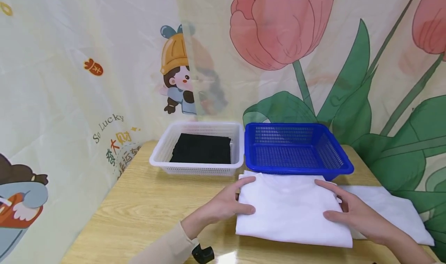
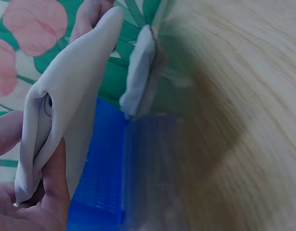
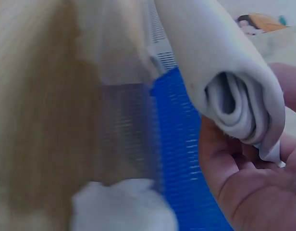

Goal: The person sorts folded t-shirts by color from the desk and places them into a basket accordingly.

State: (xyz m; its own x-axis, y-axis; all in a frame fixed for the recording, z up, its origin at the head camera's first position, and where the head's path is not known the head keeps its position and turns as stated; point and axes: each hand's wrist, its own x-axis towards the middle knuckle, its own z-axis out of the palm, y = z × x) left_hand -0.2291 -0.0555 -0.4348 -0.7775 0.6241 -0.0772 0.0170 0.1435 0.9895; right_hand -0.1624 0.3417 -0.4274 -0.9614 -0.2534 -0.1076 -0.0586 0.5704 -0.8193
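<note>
A folded white garment (image 1: 289,211), a shirt by its look, is held up in front of the blue basket (image 1: 299,169). My left hand (image 1: 224,204) grips its left edge, thumb on the near face. At the opposite edge, my right hand (image 1: 357,213) holds it the same way. The left wrist view shows the folded layers (image 2: 44,115) pinched between thumb and fingers. In the right wrist view the garment's end (image 3: 239,103) appears as a loose roll of layers, with the fingers beneath. Part of the basket's front is hidden behind the cloth.
Left of the blue basket stands a white basket (image 1: 162,164) containing folded black cloth (image 1: 202,148). Another white cloth (image 1: 393,213) lies on the wooden table (image 1: 146,202) at right, partly behind my right hand. A printed curtain (image 1: 122,35) hangs behind the table.
</note>
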